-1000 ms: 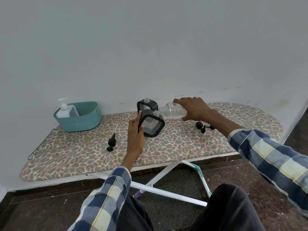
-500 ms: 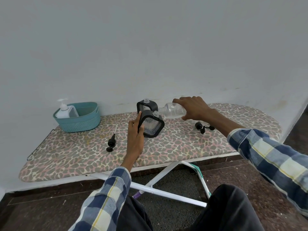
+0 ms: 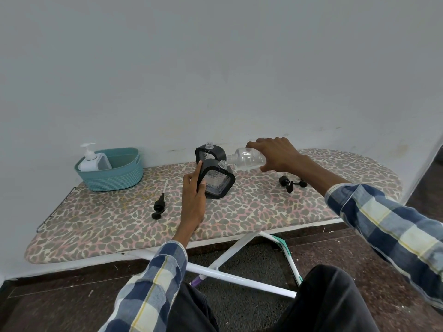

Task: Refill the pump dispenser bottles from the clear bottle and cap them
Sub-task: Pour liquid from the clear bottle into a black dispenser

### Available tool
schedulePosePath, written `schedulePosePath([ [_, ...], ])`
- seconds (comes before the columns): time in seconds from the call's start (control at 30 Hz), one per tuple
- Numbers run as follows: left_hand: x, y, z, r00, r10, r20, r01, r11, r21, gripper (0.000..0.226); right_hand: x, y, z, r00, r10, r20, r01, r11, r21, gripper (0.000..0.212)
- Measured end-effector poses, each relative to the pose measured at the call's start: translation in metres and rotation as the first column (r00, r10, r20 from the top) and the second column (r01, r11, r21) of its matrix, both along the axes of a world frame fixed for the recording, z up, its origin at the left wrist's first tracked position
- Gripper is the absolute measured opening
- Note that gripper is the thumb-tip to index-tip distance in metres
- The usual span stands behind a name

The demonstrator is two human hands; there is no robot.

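No text, label, brand, number or sign can be read anywhere: the clear bottle (image 3: 248,158) and the near dispenser bottle (image 3: 217,179), each in a grip, show only bare surfaces.

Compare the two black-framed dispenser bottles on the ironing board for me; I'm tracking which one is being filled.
The near dispenser bottle is gripped by the left hand; the far dispenser bottle stands untouched behind it. The clear bottle, tipped in the right hand, has its mouth at the near one's neck, not the far one's. Both have black frames, textured clear panels and no pump fitted.
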State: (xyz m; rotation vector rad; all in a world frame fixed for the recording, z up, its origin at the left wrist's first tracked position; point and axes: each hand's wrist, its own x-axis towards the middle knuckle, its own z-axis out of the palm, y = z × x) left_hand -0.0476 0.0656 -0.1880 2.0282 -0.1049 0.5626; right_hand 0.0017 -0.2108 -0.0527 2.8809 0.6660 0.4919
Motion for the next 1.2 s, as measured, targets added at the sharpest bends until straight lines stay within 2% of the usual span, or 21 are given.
schedulePosePath([
  [1.2,-0.0012,-0.0012,0.0005,1.0,0.013,-0.001,-0.013,1.0,0.022,0.055,0.0052,0.0015,0.0036,0.999,-0.001,0.043,0.002,0.999,-0.035,0.074],
])
